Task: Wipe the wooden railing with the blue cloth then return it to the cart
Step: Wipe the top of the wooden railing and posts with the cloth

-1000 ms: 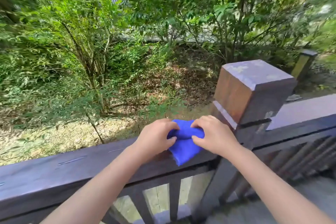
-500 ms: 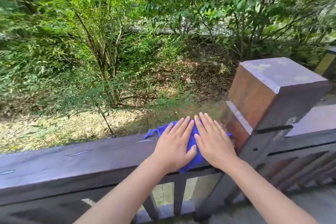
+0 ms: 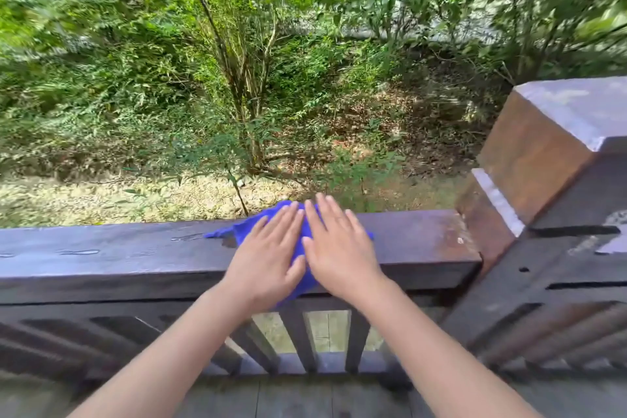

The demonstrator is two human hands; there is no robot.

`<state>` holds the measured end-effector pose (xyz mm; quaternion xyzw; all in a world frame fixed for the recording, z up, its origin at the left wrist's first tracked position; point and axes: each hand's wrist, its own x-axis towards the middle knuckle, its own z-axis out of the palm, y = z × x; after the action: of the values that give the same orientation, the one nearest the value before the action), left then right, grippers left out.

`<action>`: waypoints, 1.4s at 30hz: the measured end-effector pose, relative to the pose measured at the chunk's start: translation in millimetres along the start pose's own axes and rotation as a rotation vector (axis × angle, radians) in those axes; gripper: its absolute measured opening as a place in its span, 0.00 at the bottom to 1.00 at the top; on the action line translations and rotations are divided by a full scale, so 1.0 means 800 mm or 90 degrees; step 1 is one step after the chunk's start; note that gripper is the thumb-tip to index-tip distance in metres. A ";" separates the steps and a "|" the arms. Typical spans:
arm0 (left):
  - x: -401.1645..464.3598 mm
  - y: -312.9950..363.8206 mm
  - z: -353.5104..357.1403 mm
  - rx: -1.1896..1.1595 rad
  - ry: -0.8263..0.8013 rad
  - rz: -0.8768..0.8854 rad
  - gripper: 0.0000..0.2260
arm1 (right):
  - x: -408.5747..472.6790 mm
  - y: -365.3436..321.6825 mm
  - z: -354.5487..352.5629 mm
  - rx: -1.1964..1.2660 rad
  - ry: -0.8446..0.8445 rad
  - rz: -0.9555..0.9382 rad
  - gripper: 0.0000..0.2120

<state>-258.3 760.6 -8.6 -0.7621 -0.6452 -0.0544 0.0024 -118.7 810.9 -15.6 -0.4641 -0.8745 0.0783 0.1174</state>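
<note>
On wooden railing (image 3: 101, 254): L hand (image 3: 268, 253) & R hand (image 3: 339, 248), grip open, flat on blue cloth (image 3: 252, 226).

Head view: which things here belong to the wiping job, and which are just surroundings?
Job:
blue cloth, flat on the rail
wooden railing
left hand and right hand, both palm-down on the cloth

Surroundings:
corner post
shrubs
deck floor

The cart is not in view.

Your blue cloth (image 3: 247, 231) lies spread flat on top of the wooden railing (image 3: 101, 256). Its near edge hangs over the rail's front face. The railing is dark, weathered, horizontal.
</note>
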 end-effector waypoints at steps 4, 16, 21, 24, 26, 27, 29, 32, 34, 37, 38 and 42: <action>0.034 0.069 0.004 -0.042 -0.025 0.019 0.33 | -0.033 0.074 -0.025 -0.016 -0.021 0.037 0.27; 0.043 0.081 0.023 -0.010 0.076 -0.055 0.25 | -0.041 0.116 -0.030 -0.071 0.028 0.128 0.26; 0.001 -0.001 0.016 0.017 0.087 -0.145 0.24 | -0.011 0.045 -0.007 -0.065 0.011 0.041 0.32; -0.034 -0.061 0.008 0.031 0.085 -0.215 0.24 | 0.012 -0.007 0.008 -0.041 -0.027 -0.022 0.33; -0.060 -0.109 0.001 0.041 0.086 -0.269 0.25 | 0.022 -0.038 0.016 -0.036 -0.042 -0.046 0.34; -0.072 -0.135 -0.002 0.046 0.086 -0.297 0.25 | 0.026 -0.051 0.020 -0.036 -0.043 -0.052 0.34; -0.091 -0.184 -0.009 0.044 0.072 -0.372 0.24 | 0.033 -0.070 0.026 -0.038 -0.047 -0.057 0.35; -0.097 -0.220 -0.016 0.003 0.058 -0.506 0.22 | 0.043 -0.094 0.035 -0.040 -0.057 -0.042 0.36; -0.087 -0.209 -0.013 -0.025 0.053 -0.570 0.22 | 0.049 -0.114 0.041 -0.042 -0.054 -0.020 0.36; -0.075 -0.170 -0.001 -0.036 0.066 -0.552 0.24 | 0.055 -0.152 0.050 -0.019 -0.027 0.010 0.35; -0.075 -0.160 0.002 -0.030 0.081 -0.508 0.24 | 0.057 -0.164 0.053 -0.013 -0.015 0.019 0.35; -0.091 -0.185 -0.004 -0.010 0.122 -0.330 0.24 | 0.066 -0.196 0.063 -0.039 0.033 0.047 0.34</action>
<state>-415.5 713.2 -21.6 -0.5630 -0.8150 -0.1301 0.0433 -286.1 766.1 -18.4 -0.5010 -0.8556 0.0437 0.1228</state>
